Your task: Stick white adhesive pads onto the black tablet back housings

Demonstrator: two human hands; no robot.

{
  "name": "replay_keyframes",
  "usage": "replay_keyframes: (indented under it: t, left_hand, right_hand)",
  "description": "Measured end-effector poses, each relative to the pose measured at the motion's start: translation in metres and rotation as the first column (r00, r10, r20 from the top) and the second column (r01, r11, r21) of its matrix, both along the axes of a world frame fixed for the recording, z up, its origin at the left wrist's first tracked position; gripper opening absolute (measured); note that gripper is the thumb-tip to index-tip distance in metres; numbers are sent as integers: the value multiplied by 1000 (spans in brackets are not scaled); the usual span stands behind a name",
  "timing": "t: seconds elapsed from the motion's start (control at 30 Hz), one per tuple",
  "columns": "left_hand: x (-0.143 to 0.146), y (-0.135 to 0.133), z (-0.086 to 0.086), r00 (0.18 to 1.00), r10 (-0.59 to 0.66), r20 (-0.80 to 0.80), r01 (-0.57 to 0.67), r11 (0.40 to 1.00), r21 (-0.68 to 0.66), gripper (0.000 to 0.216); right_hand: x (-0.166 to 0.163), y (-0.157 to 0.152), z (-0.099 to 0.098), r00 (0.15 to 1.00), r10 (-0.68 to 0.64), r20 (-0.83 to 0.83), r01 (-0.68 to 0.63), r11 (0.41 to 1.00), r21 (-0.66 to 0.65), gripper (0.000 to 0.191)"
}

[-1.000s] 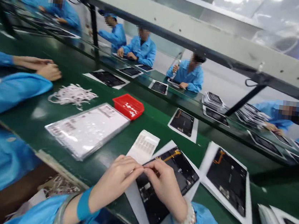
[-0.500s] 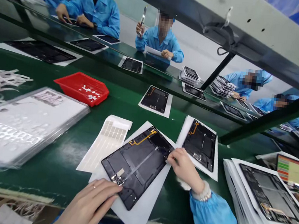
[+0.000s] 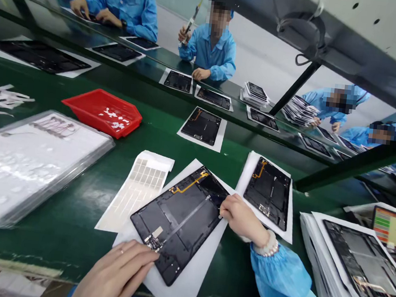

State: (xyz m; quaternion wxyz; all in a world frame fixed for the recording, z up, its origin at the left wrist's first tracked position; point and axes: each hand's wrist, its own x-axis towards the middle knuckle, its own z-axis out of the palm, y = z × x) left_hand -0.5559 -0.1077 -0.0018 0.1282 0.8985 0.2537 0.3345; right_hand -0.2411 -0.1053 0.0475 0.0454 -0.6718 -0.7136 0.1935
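Observation:
A black tablet back cover (image 3: 187, 240) lies slanted on a white paper sheet (image 3: 191, 286) right in front of me. An orange flex cable (image 3: 189, 185) runs along its far end, and a small circuit board (image 3: 152, 243) sits at its near end. My left hand (image 3: 115, 272) has its fingertips together on the near left edge, beside that board; its thumb is partly hidden. With curled fingers, my right hand (image 3: 242, 215) grips the right edge near the far corner. Left of the cover is a sheet of grey and pale stickers (image 3: 132, 193).
A red bin (image 3: 102, 109) holds small white bits. Clear trays (image 3: 39, 164) lie at left, near white strips (image 3: 3, 98). Another cover (image 3: 268, 192) sits behind my right hand, with a paper-layered stack (image 3: 360, 262) at right. Co-workers (image 3: 209, 49) sit across the bench.
My view has shifted slightly. Both hands keep their places on the tablet back cover. Across the bench, a co-worker has lowered the sheet, and another cover now lies there.

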Motion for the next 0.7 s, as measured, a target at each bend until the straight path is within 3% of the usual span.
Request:
replay_keyframes:
  t: [0.17,0.4,0.5,0.7]
  left_hand:
    - [0,1,0,1000,-6,22,6,1000,24,25]
    - [0,2,-1,1000,-16,0,16,1000,-20,25]
    - [-4,2,-2,999,-17,-28,16,999,-40,25]
    - [-9,7,-5,996,-65,-54,65,998,-2,30]
  right_hand:
    - [-1,5,4,986,92,140,-83,994,-64,17]
    - [-29,-4,5,862,7,507,-14,1000,9,8]
    - [-28,-4,7,873,-38,487,54,998,-19,10]
    - [5,19,20,948,-57,312,104,985,-135,11]
